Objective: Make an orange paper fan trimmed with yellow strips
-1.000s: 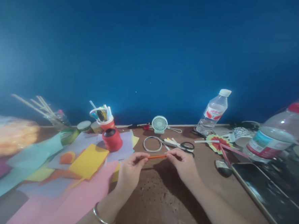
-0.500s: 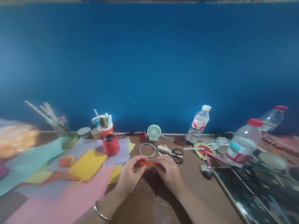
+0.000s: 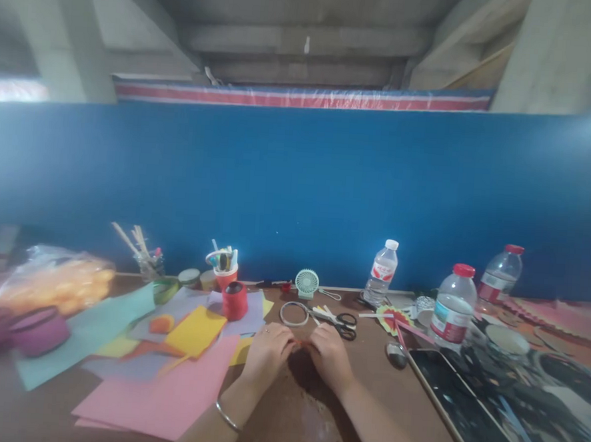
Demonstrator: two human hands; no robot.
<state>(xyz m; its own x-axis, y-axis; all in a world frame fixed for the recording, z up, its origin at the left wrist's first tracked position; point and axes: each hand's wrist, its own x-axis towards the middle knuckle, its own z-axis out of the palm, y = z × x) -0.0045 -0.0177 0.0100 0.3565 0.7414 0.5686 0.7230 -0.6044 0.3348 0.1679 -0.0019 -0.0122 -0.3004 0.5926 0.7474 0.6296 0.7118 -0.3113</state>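
Observation:
My left hand [image 3: 266,352] and my right hand [image 3: 329,358] rest close together on the brown table [image 3: 308,415], fingers curled. Between the fingertips a short orange strip [image 3: 301,343] shows, pinched by both hands and mostly hidden by them. A metal bangle sits on my left wrist. Just beyond the hands lie black-handled scissors [image 3: 339,319] and a wire ring [image 3: 294,313].
Coloured paper sheets [image 3: 165,386] spread at the left, with a red cup [image 3: 234,300] and pen pot [image 3: 223,264]. A small fan [image 3: 306,282] and several water bottles [image 3: 452,304] stand at the back and right. A phone [image 3: 459,404] lies at right. A blue wall stands behind.
The camera has tilted upward, so the ceiling shows. My hands have drawn together along the orange strip, which now shows much shorter between them.

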